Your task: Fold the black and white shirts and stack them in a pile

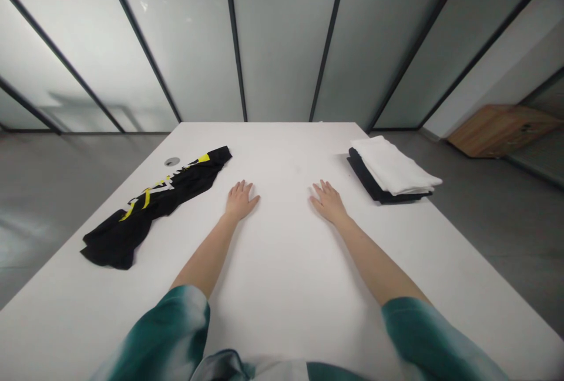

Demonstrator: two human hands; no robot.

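My left hand (240, 200) lies flat on the white table (282, 263), fingers spread, with nothing in it. To its left is a black garment (171, 196) with yellow and white print, gathered into a long loose strip that runs slantwise across the table's left side. Palm down, my right hand (328, 201) also rests on the tabletop, its fingers apart and holding nothing. Beyond it on the right sits a stack of folded cloth: a white folded piece (394, 163) on top of a black folded piece (368, 180). Neither hand touches any of the fabric.
A round grey grommet (172, 161) is set in the tabletop near the left edge. Behind the table stands a frosted glass partition (282, 40) with dark frames. A wooden cabinet (489, 131) is on the grey floor at the far right.
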